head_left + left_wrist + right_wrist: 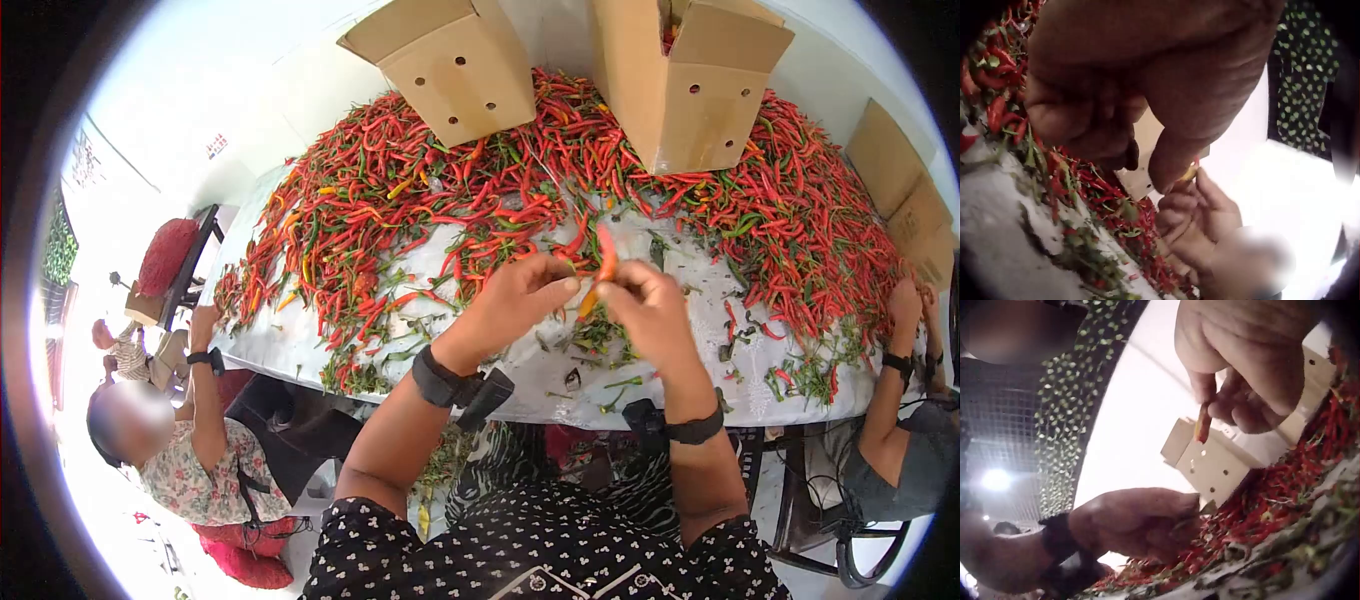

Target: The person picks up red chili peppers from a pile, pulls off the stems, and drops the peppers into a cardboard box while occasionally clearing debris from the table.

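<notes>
My right hand [650, 310] pinches a red and orange chili pepper [607, 252] between thumb and fingers, above the white-covered table [500, 390]. In the right wrist view the chili's orange-red end juts down from the fingertips. My left hand [520, 300] is close beside it on the left, thumb and fingers curled together. A small green stem [1209, 507] shows at its fingertips in the right wrist view. Seen from the left wrist, the left thumb overlaps the chili. Loose red chilies [500, 215] lie just beyond both hands.
Two cardboard boxes [465, 85] with punched holes stand among a wide heap of chilies at the back. Green stem scraps [600, 335] lie near the front edge. One person [215, 440] sits at the left and another [900, 460] at the right, hands at the heap.
</notes>
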Available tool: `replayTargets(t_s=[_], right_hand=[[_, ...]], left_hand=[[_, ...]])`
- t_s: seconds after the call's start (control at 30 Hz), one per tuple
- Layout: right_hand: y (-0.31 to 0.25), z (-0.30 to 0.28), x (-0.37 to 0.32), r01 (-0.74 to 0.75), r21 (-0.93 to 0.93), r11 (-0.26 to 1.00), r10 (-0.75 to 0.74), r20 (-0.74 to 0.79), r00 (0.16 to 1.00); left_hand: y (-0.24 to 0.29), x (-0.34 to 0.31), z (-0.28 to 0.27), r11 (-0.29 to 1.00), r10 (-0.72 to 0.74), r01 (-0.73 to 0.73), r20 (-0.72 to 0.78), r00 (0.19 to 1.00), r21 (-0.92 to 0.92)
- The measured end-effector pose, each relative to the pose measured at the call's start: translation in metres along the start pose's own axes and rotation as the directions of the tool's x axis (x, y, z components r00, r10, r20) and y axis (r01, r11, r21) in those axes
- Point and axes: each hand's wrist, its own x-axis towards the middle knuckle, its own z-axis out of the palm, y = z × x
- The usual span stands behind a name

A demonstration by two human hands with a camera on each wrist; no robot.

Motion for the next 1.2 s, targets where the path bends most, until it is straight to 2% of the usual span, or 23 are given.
replayTargets(t_s=[0.03,0.1,0.13,0.2,0.23,0.3,0.33,0.37,0.4,0.43,0.5,0.53,0.6,0.63,0.7,0.73,0.8,0.83,0.9,0.93,1.0,1.13,1.2], right_hand=[[0.001,0.005,-0.001,0.015,-0.126,0.992,-0.007,0.062,0.998],[0.013,0.011,-0.002,0.034,-0.163,0.986,-0.025,0.058,0.998],[0.011,0.012,-0.003,0.055,-0.232,0.971,-0.036,0.084,0.996],[0.004,0.01,-0.003,0.04,-0.314,0.949,-0.006,0.11,0.994],[0.003,0.008,-0.002,0.039,-0.313,0.949,-0.005,0.107,0.994],[0.003,0.002,0.0,-0.072,-0.031,0.997,0.073,0.011,0.997],[0.008,-0.003,0.004,-0.063,-0.041,0.997,0.062,-0.014,0.998],[0.01,-0.006,0.005,-0.063,-0.04,0.997,0.063,-0.014,0.998],[0.007,-0.008,0.005,-0.106,0.03,0.994,0.108,-0.047,0.993],[0.006,-0.01,0.006,-0.147,0.102,0.984,0.156,-0.078,0.985],[0.007,-0.013,0.007,-0.158,0.12,0.98,0.168,-0.077,0.983],[0.007,-0.015,0.007,-0.169,0.136,0.976,0.18,-0.074,0.981],[0.008,-0.015,0.007,-0.173,0.126,0.977,0.184,-0.081,0.98],[0.008,-0.015,0.008,-0.177,0.118,0.977,0.187,-0.086,0.979],[0.007,-0.015,0.008,-0.167,0.12,0.979,0.178,-0.082,0.981],[0.007,-0.014,0.007,-0.163,0.123,0.979,0.173,-0.074,0.982],[0.013,-0.013,0.008,-0.168,0.114,0.979,0.175,-0.053,0.983],[0.015,-0.012,0.009,-0.166,0.105,0.981,0.17,-0.033,0.985],[0.018,-0.009,0.009,-0.164,0.088,0.983,0.167,-0.029,0.986],[0.019,-0.007,0.009,-0.161,0.07,0.985,0.163,-0.027,0.986],[0.02,-0.004,0.008,-0.128,0.066,0.99,0.129,-0.013,0.991],[0.013,0.004,0.002,0.011,0.083,0.996,-0.013,0.016,1.0],[0.009,0.002,0.002,-0.013,0.0,1.0,0.013,0.02,1.0]], left_hand=[[-0.002,0.003,0.004,1.0,0.003,-0.003,0.004,1.0,0.0],[-0.014,0.011,0.012,0.991,0.034,-0.023,0.087,0.996,-0.134],[-0.018,0.015,0.015,0.992,0.095,-0.09,0.065,0.993,-0.084],[-0.018,0.023,0.01,0.996,0.045,-0.042,0.033,0.998,-0.077],[-0.015,0.028,0.005,0.997,-0.008,0.007,-0.002,1.0,-0.073],[-0.01,0.043,-0.008,0.999,-0.048,0.049,-0.085,0.995,0.01],[-0.007,0.049,-0.016,0.931,0.115,-0.07,-0.106,0.988,0.358],[-0.006,0.054,-0.021,0.731,0.274,-0.162,-0.067,0.96,0.663],[-0.012,0.059,-0.021,0.673,0.347,-0.249,0.001,0.938,0.697],[-0.019,0.063,-0.02,0.671,0.347,-0.25,0.002,0.938,0.698],[-0.029,0.07,-0.017,0.33,0.395,-0.404,0.264,0.88,0.853],[-0.034,0.072,-0.015,0.331,0.397,-0.408,0.267,0.878,0.851],[-0.04,0.07,-0.011,0.212,0.309,-0.383,0.311,0.899,0.899],[-0.04,0.07,-0.012,0.212,0.309,-0.385,0.312,0.898,0.898],[-0.033,0.066,-0.016,0.452,0.361,-0.358,0.2,0.911,0.817],[-0.028,0.061,-0.018,0.455,0.357,-0.358,0.201,0.912,0.815],[-0.017,0.052,-0.02,0.757,0.218,-0.178,0.015,0.976,0.629],[-0.015,0.05,-0.02,0.757,0.218,-0.176,0.011,0.976,0.629],[-0.01,0.043,-0.02,0.972,0.046,-0.033,-0.051,0.998,0.231],[-0.005,0.038,-0.017,0.972,0.047,-0.034,-0.051,0.998,0.23],[0.002,0.029,-0.008,0.995,-0.084,0.086,0.03,0.996,-0.044],[-0.006,0.026,0.004,0.985,-0.103,0.115,0.097,0.99,-0.125],[-0.007,0.022,0.009,0.991,-0.094,0.098,0.053,0.994,-0.092]])
